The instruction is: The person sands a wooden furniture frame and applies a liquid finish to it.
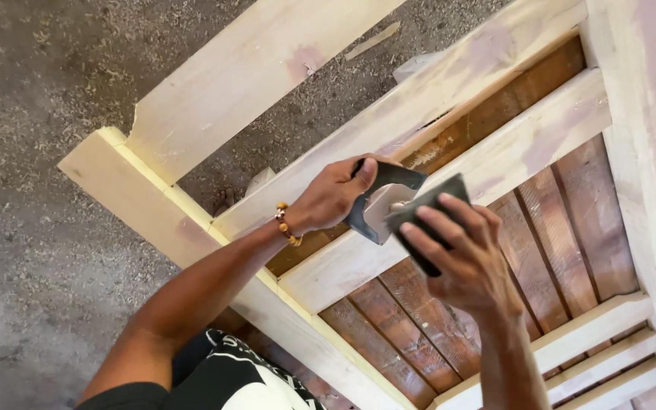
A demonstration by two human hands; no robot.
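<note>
- Left hand (335, 193) is wrapped around a dark putty knife (377, 209), fingers closed on its handle, the pale-smeared blade angled down toward the light rail (449, 197) of the wooden frame (191, 228).
- Right hand (465, 262) has its fingers spread flat over a dark flat pad (427, 216), thumb tucked beneath it, gripping it just beside the blade; the two tools touch or nearly touch, hard to tell which.
- Both tools sit over the middle rail, above the reddish-brown slats (563, 228) set inside the frame.
- Pinkish filler patches (487, 45) show on several pale boards, so the surface looks partly treated.
- A beaded bracelet (288, 224) rides on the left wrist, close to the rail edge.
- Risk, as I judge it: the blade is near the right fingertips, and a slip could nick them.
- Another risk: filler could drop off the blade onto the slats below and mark them.
- The ground (39, 190) is littered with shavings; grit picked up on the pad could scratch the wood.
</note>
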